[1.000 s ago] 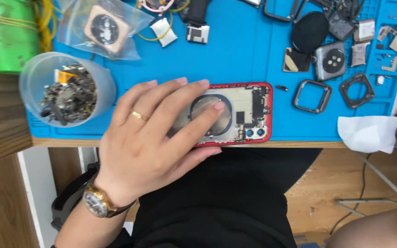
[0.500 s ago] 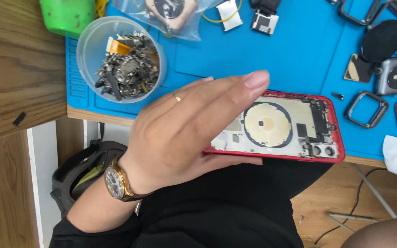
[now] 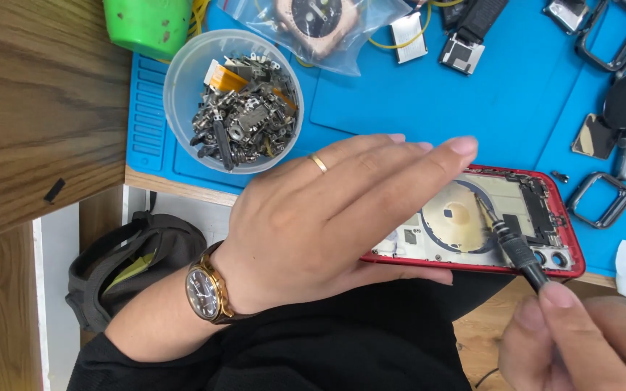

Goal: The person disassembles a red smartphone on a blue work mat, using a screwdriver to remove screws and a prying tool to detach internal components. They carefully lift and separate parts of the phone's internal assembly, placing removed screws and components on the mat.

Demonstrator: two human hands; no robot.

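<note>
A red phone housing (image 3: 505,221) lies open side up at the near edge of the blue work mat (image 3: 516,108), showing a round coil and small metal parts inside. My left hand (image 3: 327,217), with a ring and a gold wristwatch, grips the housing's left end, thumb under its near edge. My right hand (image 3: 588,340) comes in from the lower right and holds a black screwdriver (image 3: 512,242). Its tip rests inside the housing beside the round coil.
A clear plastic tub (image 3: 233,101) of small metal parts stands on the mat's left end. Behind it are a green container (image 3: 146,25) and a clear bag (image 3: 327,29). Watch cases and frames (image 3: 617,145) lie at right. A dark bag (image 3: 124,268) sits below the desk.
My view has shifted, so the housing now sits further right. My left hand went from lying flat on the housing to gripping its left end. My right hand with the screwdriver has come into view.
</note>
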